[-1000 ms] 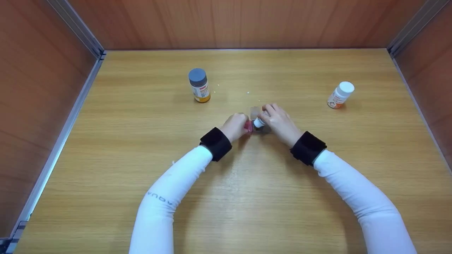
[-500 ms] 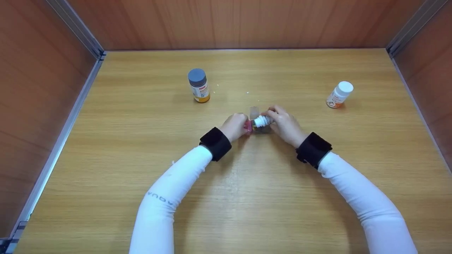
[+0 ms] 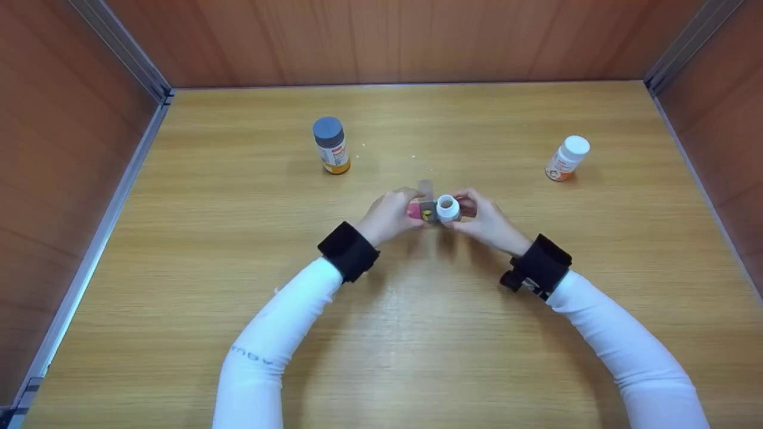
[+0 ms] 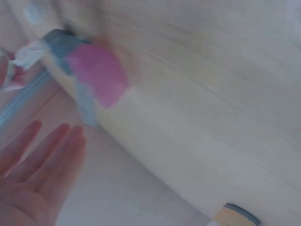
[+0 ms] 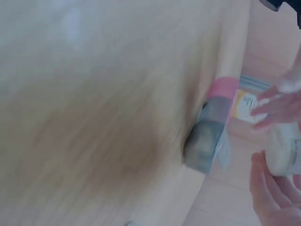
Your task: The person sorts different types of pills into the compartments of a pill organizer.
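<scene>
The right wrist view cut off my bottle (image 5: 278, 155), its label (image 5: 296, 153) blurred past reading; the left one cropped my left hand (image 4: 40, 176).

Held white bottle (image 3: 449, 216) turned mouth-up

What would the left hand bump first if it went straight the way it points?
Probably the little pink-ended box, close ahead of the left hand. Depth is unclear: if it passed over, the white bottle in the right hand looks next.
</scene>
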The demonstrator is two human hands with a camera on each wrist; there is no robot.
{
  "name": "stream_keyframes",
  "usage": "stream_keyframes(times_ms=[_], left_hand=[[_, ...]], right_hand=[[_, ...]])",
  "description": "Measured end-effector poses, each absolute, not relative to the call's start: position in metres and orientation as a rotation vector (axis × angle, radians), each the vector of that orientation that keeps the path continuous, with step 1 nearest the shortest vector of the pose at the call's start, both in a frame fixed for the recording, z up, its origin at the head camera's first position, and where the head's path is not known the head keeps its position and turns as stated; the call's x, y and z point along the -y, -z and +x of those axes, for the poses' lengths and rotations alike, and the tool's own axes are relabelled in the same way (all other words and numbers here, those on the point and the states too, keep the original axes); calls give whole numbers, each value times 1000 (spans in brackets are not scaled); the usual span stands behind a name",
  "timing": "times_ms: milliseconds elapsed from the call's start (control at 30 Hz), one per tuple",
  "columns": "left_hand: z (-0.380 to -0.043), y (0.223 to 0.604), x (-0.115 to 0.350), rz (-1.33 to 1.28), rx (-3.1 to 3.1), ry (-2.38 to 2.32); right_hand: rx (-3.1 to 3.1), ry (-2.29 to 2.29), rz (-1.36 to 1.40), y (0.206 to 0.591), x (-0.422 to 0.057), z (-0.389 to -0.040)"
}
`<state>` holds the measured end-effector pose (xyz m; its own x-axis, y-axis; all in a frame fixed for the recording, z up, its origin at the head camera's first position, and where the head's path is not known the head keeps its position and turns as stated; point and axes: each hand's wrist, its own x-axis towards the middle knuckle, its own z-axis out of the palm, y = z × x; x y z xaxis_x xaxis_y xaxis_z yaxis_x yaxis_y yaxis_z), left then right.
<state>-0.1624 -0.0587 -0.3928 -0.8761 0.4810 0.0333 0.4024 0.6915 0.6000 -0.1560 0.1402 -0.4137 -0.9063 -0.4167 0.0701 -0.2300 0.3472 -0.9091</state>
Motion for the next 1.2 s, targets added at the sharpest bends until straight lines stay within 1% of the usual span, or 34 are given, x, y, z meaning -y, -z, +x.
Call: stream_keyframes(times_ms=[133, 233, 467, 667, 800, 933, 1067, 1200], left_hand=[[-148, 386, 57, 754, -2644, -1187], [-140, 388, 54, 738, -2580, -1278], [-129, 399, 45, 686, -2605, -1224], [-126, 407, 39, 704, -2659, -1179], [-128, 412, 38, 703, -2694, -1129], [-130, 416, 37, 651, -2673, -1085], [-130, 419, 36, 625, -2634, -1070], [-129, 419, 35, 638, -2619, -1068]], right_hand=[[-2302, 1626, -596, 415, -137, -148], [-2253, 1617, -615, 417, -135, -143], [-2287, 1506, -688, 422, -133, -137], [-2336, 1407, -756, 424, -136, -136], [-2514, 1230, -784, 415, -152, -140], [-2773, 931, -710, 408, -175, -146], [-2855, 645, -624, 412, -191, -150], [-2855, 584, -605, 421, -197, -152]])
